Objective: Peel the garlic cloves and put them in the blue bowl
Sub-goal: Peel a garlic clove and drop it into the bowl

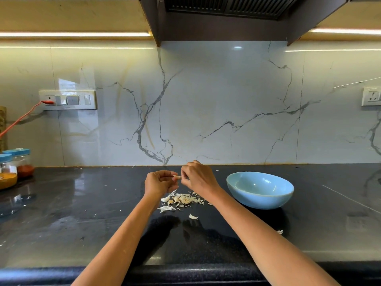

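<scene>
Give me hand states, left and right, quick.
Left hand: fingers curled, pinching the garlic clove.
Right hand: fingers curled, pinching the same clove from the other end.

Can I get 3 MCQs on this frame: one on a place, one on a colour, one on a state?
1. Where does the blue bowl stand relative to the pile of garlic skins?
A. To the person's left of it
B. To the person's right of it
C. On top of it

2. What colour are the lids of the spice jars?
A. Red
B. Blue
C. White

3. What are the hands doing?
A. Both lie flat on the counter
B. Only one lifts the bowl
C. Both hold one garlic clove above the counter

Answers: 1 B, the bowl sits right of the skins. 2 B, both lids are blue. 3 C, the left hand and right hand pinch the clove between them.
</scene>
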